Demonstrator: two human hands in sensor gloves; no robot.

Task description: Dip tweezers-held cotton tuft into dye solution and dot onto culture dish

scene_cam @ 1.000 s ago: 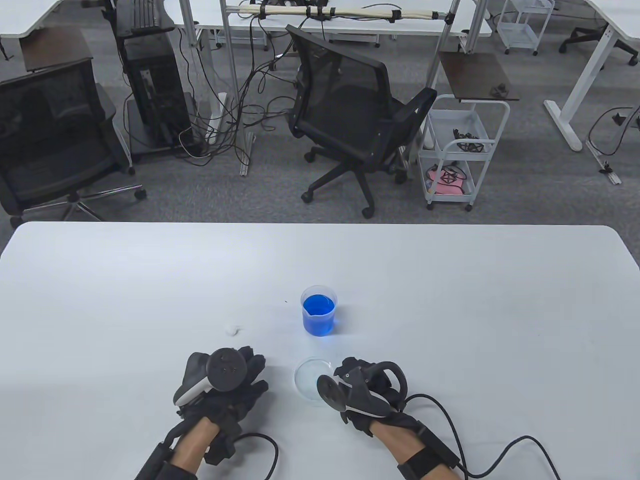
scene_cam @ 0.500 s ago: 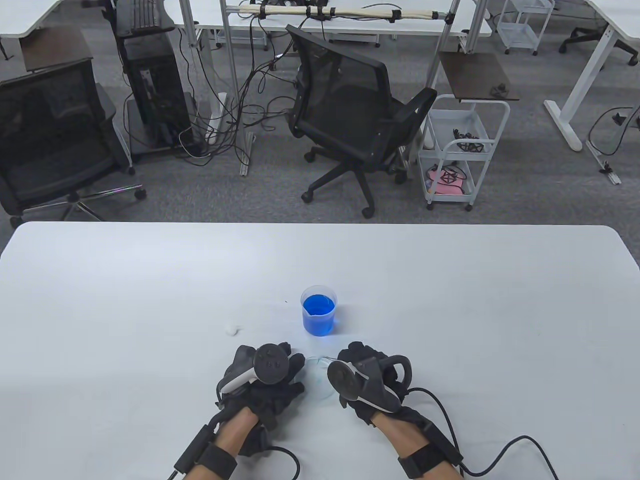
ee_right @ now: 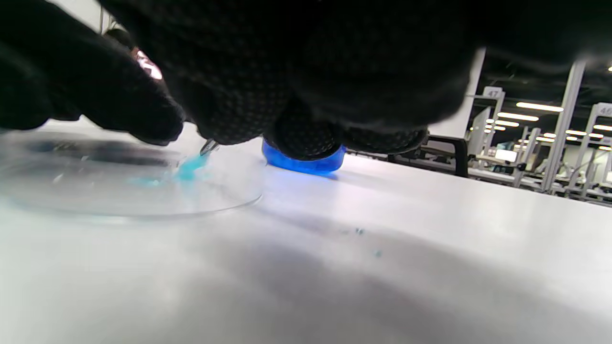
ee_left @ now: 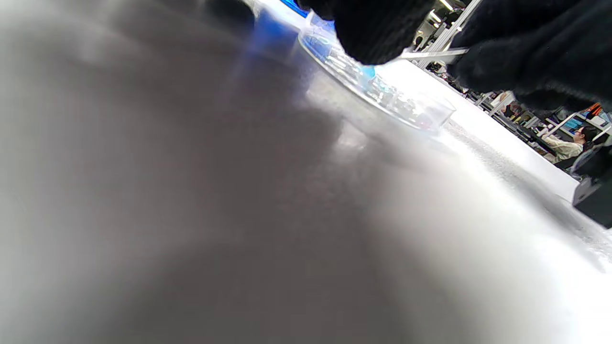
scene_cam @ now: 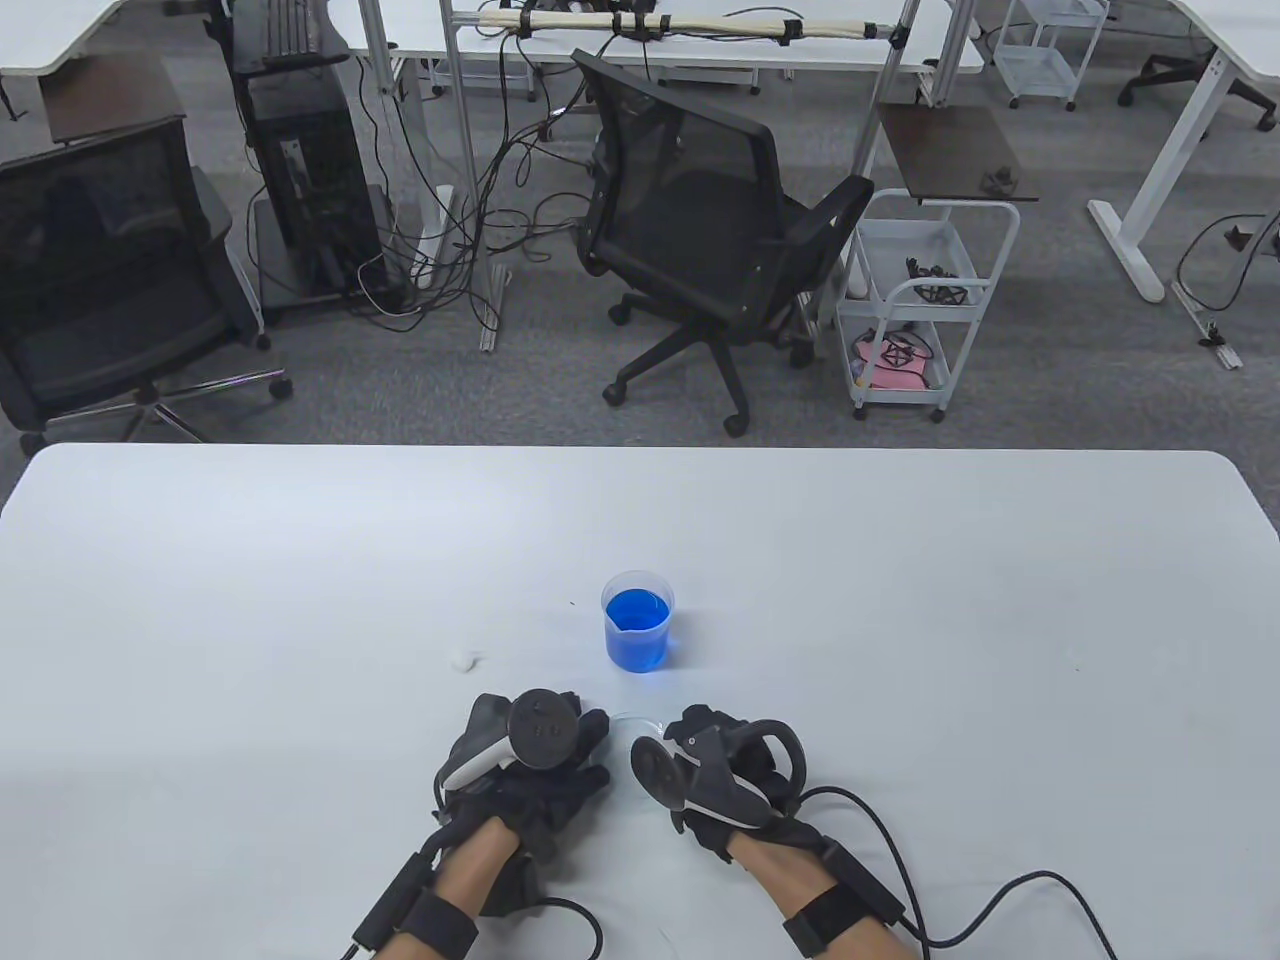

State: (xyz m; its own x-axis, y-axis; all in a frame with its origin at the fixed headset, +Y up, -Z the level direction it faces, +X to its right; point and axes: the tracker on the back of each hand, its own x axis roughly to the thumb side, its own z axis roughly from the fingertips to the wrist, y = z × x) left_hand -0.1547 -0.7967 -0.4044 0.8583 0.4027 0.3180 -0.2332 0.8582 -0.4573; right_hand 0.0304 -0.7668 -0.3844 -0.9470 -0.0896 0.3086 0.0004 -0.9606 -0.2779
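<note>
The clear culture dish (scene_cam: 634, 720) lies between my hands, mostly hidden in the table view. My left hand (scene_cam: 585, 740) rests a fingertip (ee_left: 373, 33) on the dish's rim (ee_left: 411, 112). My right hand (scene_cam: 685, 735) pinches metal tweezers (ee_right: 209, 146) whose tip holds a blue-stained cotton tuft (ee_right: 191, 167) down on the dish floor (ee_right: 95, 191). The tweezers' shaft also shows in the left wrist view (ee_left: 430, 55). A beaker of blue dye (scene_cam: 637, 625) stands just beyond the dish; its base shows in the right wrist view (ee_right: 306, 165).
A small loose white cotton tuft (scene_cam: 463, 658) lies on the white table (scene_cam: 900, 620), left of the beaker. A few tiny blue specks (ee_right: 366, 241) mark the table near the dish. Glove cables trail to the near edge.
My left hand has moved right to the dish's left edge. My right hand has shifted slightly left and nearer over the dish, which is now mostly covered.
</note>
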